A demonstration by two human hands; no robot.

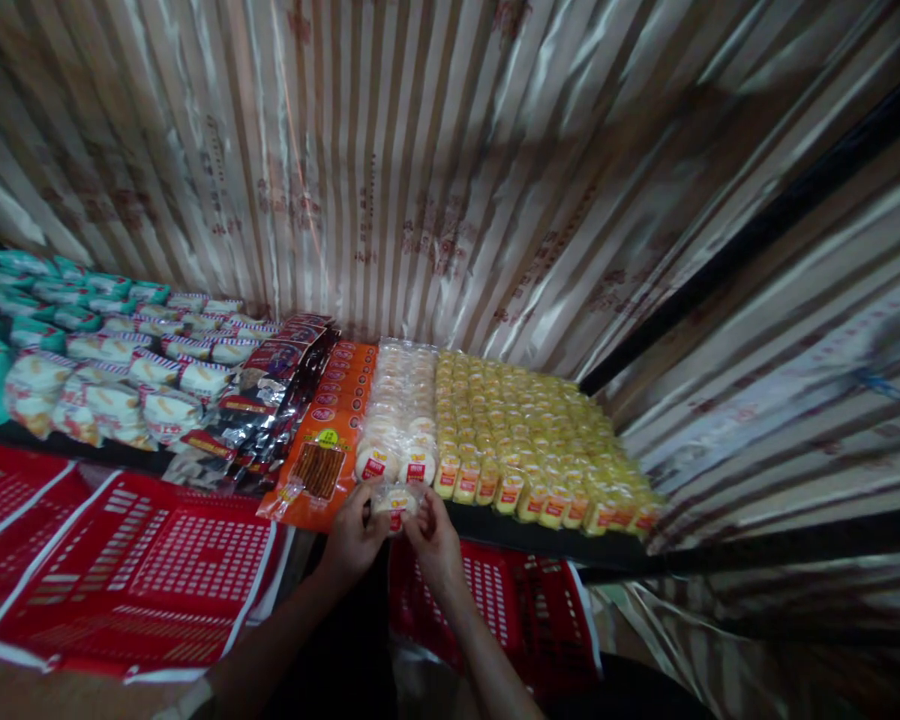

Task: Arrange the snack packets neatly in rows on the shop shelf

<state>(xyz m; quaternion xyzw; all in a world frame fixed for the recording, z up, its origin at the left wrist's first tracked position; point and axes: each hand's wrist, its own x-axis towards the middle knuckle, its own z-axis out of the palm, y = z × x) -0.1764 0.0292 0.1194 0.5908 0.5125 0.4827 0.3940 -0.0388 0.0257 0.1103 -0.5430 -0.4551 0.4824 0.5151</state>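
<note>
Pinching one small white snack packet [394, 502] between left hand [352, 540] and right hand [436, 543], both clenched on it at shelf edge. Risk: fingertip-only hold, packet could slip into red basket [525, 610] just below grip.

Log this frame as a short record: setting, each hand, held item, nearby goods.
setting: shelf of packed snacks, striped foil behind
left hand: grips the small round white packet on its left side
right hand: grips the same packet on its right side
nearest goods: white round packets, yellow packets, orange packs
below: red baskets
</note>
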